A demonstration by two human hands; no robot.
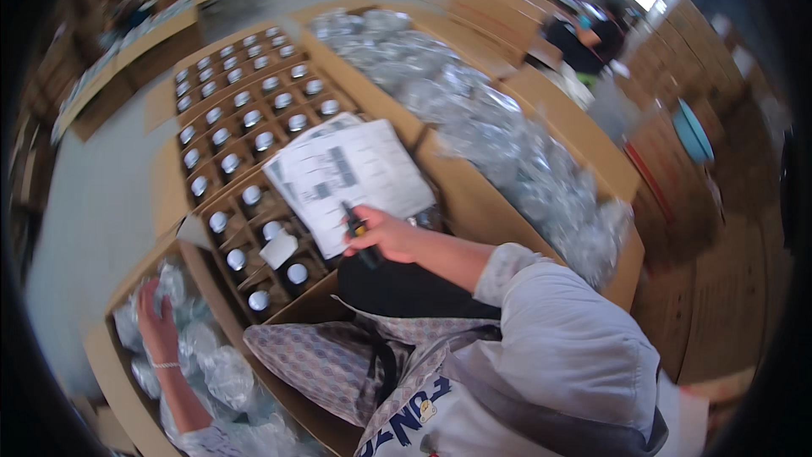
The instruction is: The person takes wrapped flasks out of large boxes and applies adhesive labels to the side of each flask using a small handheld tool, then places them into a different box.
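Note:
My left hand [157, 320] reaches down into a cardboard box [114, 362] at the lower left, among clear plastic-wrapped items [222, 374]. Its fingers rest against the wrapping; whether they grip an item cannot be told. My right hand [380, 235] is closed around a small dark handheld tool with a yellow part [369, 256], held over printed sheets [380, 158]. The sheets lie across partitioned cartons of bottles with silver caps [252, 194]. A small white paper piece [279, 249] lies on the nearest carton's dividers.
Beyond the cartons stands a long cardboard box [469, 197] with plastic-wrapped items [507, 139]. Stacked cartons [723, 292] rise at the right, near a teal basin [693, 132]. A person [587, 38] sits farther back. Grey floor [95, 203] shows at the left.

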